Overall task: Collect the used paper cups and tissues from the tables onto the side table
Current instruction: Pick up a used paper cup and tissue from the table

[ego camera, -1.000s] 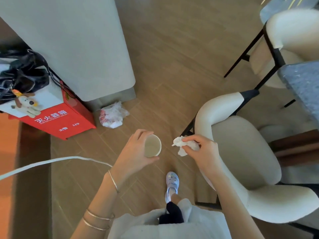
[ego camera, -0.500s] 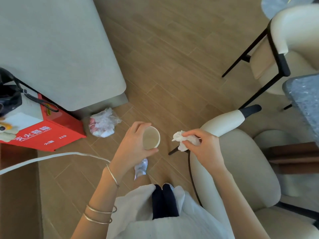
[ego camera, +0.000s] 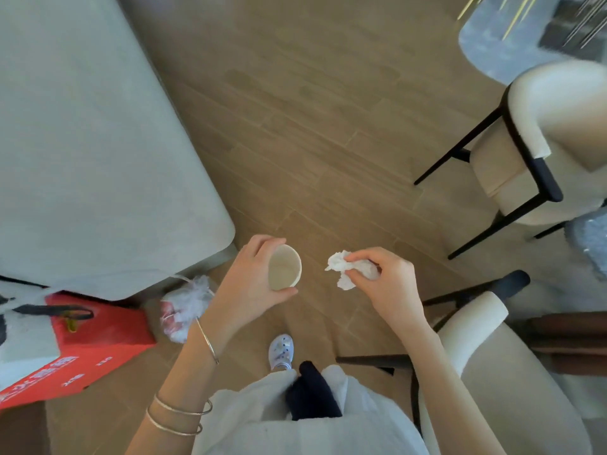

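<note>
Paper cup (ego camera: 284, 267), seemingly empty, stands upright in the left hand (ego camera: 249, 284), fingers and thumb curled round its wall, right of the red box (ego camera: 98, 339). Farther right, the right hand (ego camera: 391, 287) pinches a crumpled tissue (ego camera: 348, 269). Both look mid-carry above the floor. Setting them down comes next, but the side table is out of view.

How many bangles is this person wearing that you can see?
3, all on the left arm: a thin bangle near the wrist, a second bangle higher up the forearm, a third bangle right beside it. The right arm shows none.
</note>
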